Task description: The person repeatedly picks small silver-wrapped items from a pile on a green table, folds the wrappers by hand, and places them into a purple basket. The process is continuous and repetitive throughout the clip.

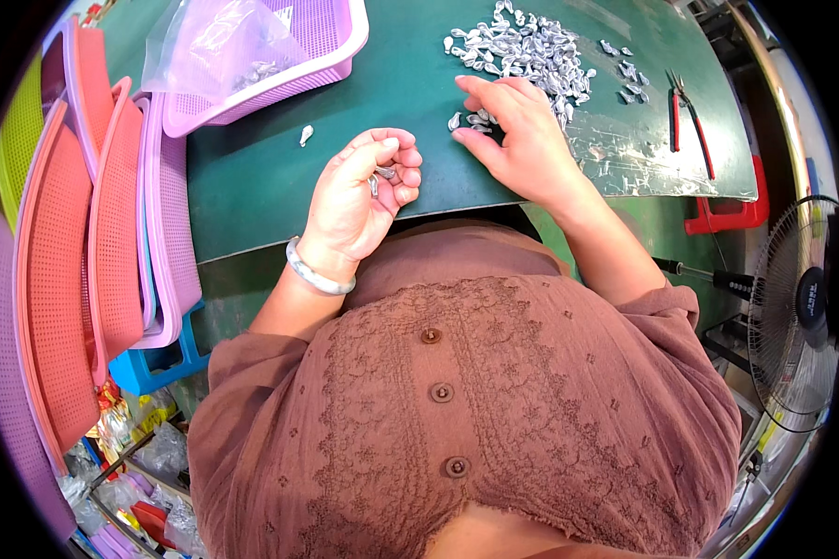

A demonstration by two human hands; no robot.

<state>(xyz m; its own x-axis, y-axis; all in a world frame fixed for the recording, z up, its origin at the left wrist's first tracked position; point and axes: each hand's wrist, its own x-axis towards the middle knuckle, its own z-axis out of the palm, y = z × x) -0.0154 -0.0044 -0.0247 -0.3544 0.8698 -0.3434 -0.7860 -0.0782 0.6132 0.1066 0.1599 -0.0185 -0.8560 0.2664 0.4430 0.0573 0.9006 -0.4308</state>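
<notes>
Left hand (352,194) curled, palm up; right hand (524,140) arched, palm down

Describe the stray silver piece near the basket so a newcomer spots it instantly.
On the green table, find the lilac basket at the upper left. Between its near rim and the left hand lies one small, teardrop-like silvery piece. Unlike the heaped pieces by the right hand, it lies alone.

Bright light, pale sheen on the green tabletop (419,93), fisheye-bowed edges, black corners
</notes>
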